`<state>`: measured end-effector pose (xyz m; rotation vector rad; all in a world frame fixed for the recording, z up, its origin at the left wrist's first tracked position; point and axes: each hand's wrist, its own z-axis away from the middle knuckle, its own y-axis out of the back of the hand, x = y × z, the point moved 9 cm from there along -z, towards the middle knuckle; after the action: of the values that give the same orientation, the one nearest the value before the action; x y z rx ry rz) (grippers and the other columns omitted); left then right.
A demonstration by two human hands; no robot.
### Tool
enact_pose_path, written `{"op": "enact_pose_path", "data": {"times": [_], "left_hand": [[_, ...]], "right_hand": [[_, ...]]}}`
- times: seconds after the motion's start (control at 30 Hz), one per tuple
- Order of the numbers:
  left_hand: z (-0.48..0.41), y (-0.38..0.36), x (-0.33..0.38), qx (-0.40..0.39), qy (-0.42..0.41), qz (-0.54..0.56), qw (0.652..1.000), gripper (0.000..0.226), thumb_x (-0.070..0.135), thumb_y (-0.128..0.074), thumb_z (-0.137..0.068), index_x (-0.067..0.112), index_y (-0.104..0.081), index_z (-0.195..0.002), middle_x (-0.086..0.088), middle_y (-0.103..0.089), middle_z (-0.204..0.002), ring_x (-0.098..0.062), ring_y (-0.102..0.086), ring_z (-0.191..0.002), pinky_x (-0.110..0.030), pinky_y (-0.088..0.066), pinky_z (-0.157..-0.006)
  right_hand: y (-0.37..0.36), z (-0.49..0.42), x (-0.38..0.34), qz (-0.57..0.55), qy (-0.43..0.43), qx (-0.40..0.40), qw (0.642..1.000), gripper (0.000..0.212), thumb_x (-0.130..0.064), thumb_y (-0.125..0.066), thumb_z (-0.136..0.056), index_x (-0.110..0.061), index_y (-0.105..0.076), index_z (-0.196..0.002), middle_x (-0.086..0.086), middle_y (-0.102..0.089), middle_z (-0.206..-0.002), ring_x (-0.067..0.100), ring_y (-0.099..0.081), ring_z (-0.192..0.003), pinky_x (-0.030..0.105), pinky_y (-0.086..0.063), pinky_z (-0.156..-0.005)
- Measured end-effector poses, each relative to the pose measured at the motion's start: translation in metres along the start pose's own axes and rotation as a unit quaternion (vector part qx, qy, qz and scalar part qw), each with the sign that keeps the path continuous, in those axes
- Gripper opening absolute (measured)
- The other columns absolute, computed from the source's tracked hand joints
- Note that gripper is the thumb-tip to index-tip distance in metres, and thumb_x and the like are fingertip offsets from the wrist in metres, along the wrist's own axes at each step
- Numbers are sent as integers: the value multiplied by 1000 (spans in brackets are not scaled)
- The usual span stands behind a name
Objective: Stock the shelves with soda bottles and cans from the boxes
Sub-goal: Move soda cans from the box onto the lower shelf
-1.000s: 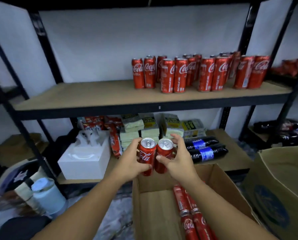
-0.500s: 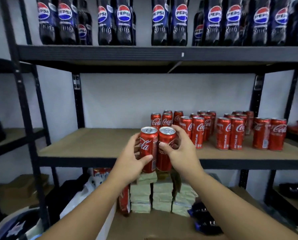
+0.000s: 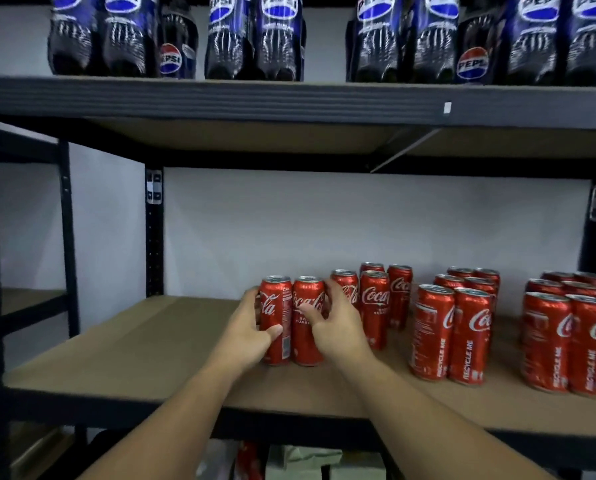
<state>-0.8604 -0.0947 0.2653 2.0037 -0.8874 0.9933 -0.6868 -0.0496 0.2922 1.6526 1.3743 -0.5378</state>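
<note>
A pair of cans (image 3: 286, 337) stands side by side, touching, on the middle shelf (image 3: 134, 344). The left hand (image 3: 248, 330) clasps the pair at nine o'clock, and the right hand (image 3: 338, 327) at three o'clock. From the pair, one cluster of cans (image 3: 374, 306) stands just beside at two o'clock. A second cluster (image 3: 452, 334) stands farther out at three, and a third cluster (image 3: 566, 344) beyond it. Bottles (image 3: 376, 39) line the upper shelf (image 3: 289, 98) at twelve o'clock, overhead.
</note>
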Motion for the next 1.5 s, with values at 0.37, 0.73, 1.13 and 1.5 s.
{"op": "enact_pose_path", "data": {"times": [0.37,0.73,1.13,1.5], "left_hand": [[-46,-5,-50,5,36,-51,998,51,19,-71,-95,23,-45,-138,5,-61,-126,-16,-58,-121,-39,-46,-106],[-81,-19,-72,5,28,-131,991,50,39,-70,-94,18,-50,-134,-4,-65,-131,-25,-62,-119,-38,-50,-98],[-86,-25,-74,-16,6,-154,988,44,13,-68,-92,19,-58,-134,-5,-67,-129,-24,-63,-120,-40,-52,-102],[-85,-28,-75,-37,9,-126,991,45,6,-71,-89,22,-61,-129,-1,-69,-124,-18,-64,-115,-30,-48,-100]], "right_hand": [[-46,-20,41,188,-39,0,981,46,-50,-54,-101,-14,-58,-130,7,-52,-129,25,-60,-112,35,-47,-96],[-69,-34,57,217,-51,-1,975,52,-12,-60,-98,-6,-40,-145,13,-49,-137,31,-57,-123,37,-47,-102],[-80,-47,76,155,-48,-52,985,52,-19,-64,-98,-11,-47,-146,12,-55,-137,28,-56,-126,33,-45,-107],[-91,-54,83,189,-43,-94,977,73,-26,-66,-97,-12,-30,-158,7,-31,-164,29,-43,-143,33,-37,-116]]}}
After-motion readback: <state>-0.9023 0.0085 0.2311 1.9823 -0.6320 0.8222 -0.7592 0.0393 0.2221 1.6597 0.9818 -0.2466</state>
